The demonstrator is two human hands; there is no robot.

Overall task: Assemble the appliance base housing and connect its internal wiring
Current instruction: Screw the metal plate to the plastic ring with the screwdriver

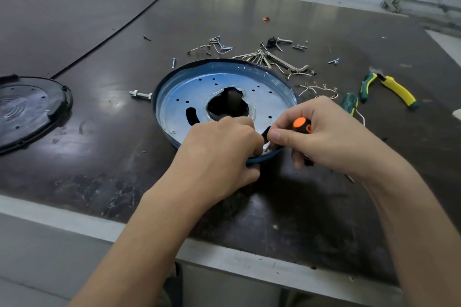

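The base plate (270, 98), a round metal dish with a blue rim and a large ragged hole in its middle, lies flat on the dark table (99, 32), its near edge under both hands. The left hand (219, 149) grips that near rim, fingers curled over the inside and thumb on the outside; whether the fingertips also steady a small screw there is hidden. The right hand (331, 137) is closed round a screwdriver (301, 123) with an orange and black handle, whose tip, unseen, points down at the same spot on the rim.

This looks like a screw being driven at the plate's near edge. To do it well, the left hand should pin the plate so that it cannot spin, the tool should stand square to the screw, and pressure should come before the turn, since a slip could mar the thin rim.

Left of the plate lie a bolt (140, 94) and, farther off, a black cover (30, 109). Beyond the plate are loose screws and hex keys (274, 57); to its right, a green screwdriver (349, 102) and pliers (396, 88).
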